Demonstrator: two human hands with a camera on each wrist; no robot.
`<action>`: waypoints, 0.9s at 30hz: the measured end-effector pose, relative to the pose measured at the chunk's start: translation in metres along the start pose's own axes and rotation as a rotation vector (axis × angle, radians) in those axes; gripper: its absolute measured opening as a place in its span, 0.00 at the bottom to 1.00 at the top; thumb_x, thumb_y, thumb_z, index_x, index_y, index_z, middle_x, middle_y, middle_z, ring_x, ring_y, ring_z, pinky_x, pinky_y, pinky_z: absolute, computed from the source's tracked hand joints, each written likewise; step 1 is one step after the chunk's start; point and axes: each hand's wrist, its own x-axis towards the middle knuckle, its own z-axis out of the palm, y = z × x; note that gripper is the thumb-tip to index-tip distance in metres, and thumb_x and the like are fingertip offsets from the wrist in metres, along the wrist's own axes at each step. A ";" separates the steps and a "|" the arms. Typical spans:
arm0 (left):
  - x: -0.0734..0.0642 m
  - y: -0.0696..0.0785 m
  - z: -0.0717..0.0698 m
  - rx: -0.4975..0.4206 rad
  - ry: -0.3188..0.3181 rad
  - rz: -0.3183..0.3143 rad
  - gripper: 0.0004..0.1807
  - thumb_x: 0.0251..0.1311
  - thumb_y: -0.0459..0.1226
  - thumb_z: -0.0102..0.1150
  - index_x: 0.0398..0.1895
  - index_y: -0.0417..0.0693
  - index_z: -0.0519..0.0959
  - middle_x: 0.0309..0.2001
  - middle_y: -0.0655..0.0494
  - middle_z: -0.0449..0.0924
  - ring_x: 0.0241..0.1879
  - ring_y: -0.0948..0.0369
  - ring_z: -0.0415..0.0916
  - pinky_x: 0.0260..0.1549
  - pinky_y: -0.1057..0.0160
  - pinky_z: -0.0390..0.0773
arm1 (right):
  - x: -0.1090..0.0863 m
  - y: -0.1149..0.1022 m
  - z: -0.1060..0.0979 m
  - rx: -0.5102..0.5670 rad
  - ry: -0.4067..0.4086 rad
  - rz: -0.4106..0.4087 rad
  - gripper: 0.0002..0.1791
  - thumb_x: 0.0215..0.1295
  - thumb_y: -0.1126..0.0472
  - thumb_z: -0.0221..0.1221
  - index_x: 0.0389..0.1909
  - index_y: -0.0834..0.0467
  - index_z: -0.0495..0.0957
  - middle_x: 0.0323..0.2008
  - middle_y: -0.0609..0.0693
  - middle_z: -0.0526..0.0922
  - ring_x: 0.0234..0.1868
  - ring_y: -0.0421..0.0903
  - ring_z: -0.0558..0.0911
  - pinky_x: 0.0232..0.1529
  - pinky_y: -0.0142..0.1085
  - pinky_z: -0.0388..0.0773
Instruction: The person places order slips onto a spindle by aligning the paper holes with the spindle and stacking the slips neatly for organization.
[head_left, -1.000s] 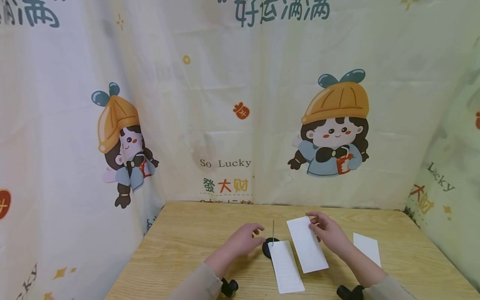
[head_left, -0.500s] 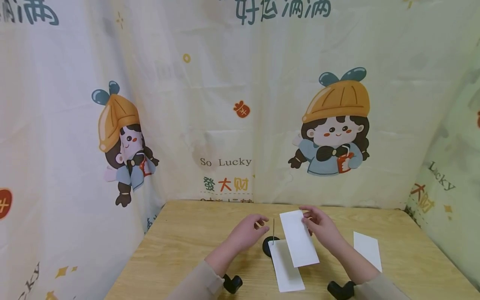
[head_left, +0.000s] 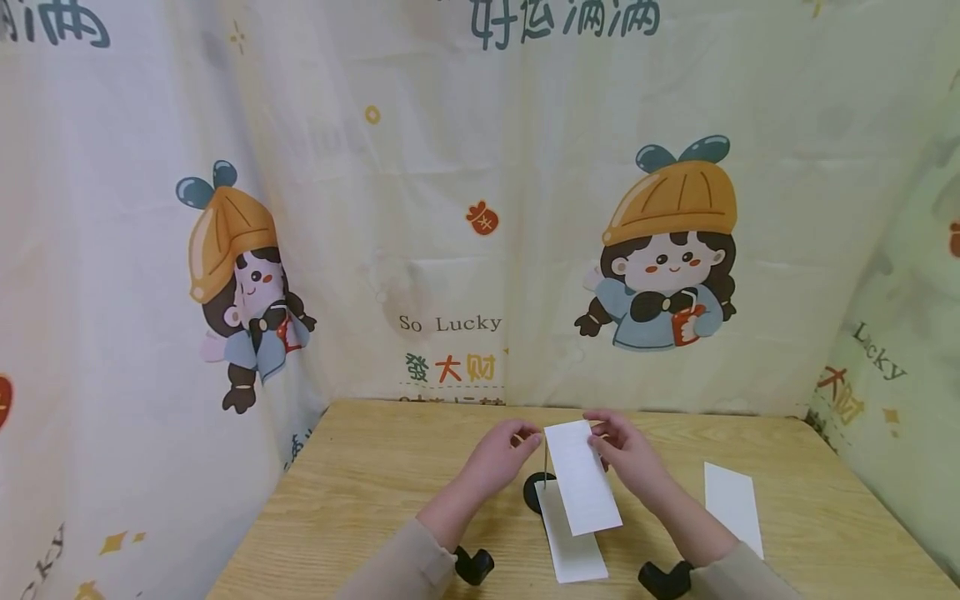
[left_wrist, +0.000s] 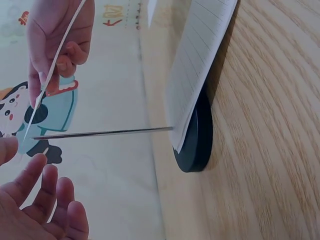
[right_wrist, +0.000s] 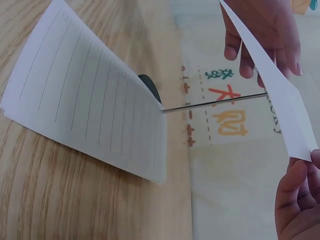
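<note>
My right hand pinches a white paper slip by its right edge, thumb in front. The slip hangs tilted, its far left corner close to the tip of a thin metal bill spike. That spike rises from a round black base. A few lined paper slips are pierced on it, low down at the base. My left hand is on the other side of the spike tip, fingers loosely bent and thumb apart from them. In the left wrist view, its thumb is right beside the slip's corner.
Another white slip lies on the wooden table to the right, beyond the right forearm. A printed curtain hangs behind the table. Black wrist mounts sit under both forearms.
My right hand has carried the slip leftward and up, from beside the pierced slips to over them at the spike tip. My left hand has risen and come nearer to the spike.
</note>
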 end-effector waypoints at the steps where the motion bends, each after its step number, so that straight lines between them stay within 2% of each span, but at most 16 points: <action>1: 0.000 0.001 0.001 -0.011 0.003 -0.005 0.16 0.70 0.55 0.53 0.50 0.59 0.80 0.44 0.67 0.76 0.45 0.62 0.72 0.42 0.57 0.75 | 0.000 0.000 0.001 0.004 0.001 0.002 0.20 0.70 0.67 0.57 0.62 0.57 0.73 0.44 0.57 0.77 0.38 0.51 0.76 0.34 0.37 0.79; 12: 0.007 0.003 0.012 -0.053 0.022 -0.039 0.14 0.67 0.53 0.58 0.43 0.55 0.81 0.41 0.63 0.77 0.41 0.61 0.73 0.37 0.57 0.75 | -0.002 0.001 0.012 0.032 0.023 0.038 0.20 0.70 0.67 0.58 0.61 0.56 0.73 0.44 0.57 0.77 0.38 0.51 0.76 0.33 0.35 0.78; 18: 0.008 0.006 0.013 -0.060 0.028 -0.077 0.11 0.67 0.51 0.58 0.39 0.56 0.80 0.40 0.63 0.77 0.40 0.61 0.73 0.37 0.57 0.74 | -0.003 0.000 0.015 0.036 0.024 0.028 0.20 0.70 0.67 0.57 0.61 0.56 0.73 0.44 0.57 0.78 0.37 0.50 0.76 0.33 0.35 0.78; 27: 0.010 0.008 0.013 -0.069 0.033 -0.086 0.10 0.68 0.50 0.58 0.38 0.55 0.79 0.38 0.62 0.77 0.38 0.60 0.73 0.35 0.57 0.74 | -0.001 0.001 0.016 0.045 0.022 0.016 0.20 0.70 0.68 0.57 0.61 0.57 0.73 0.44 0.56 0.78 0.37 0.50 0.76 0.33 0.35 0.78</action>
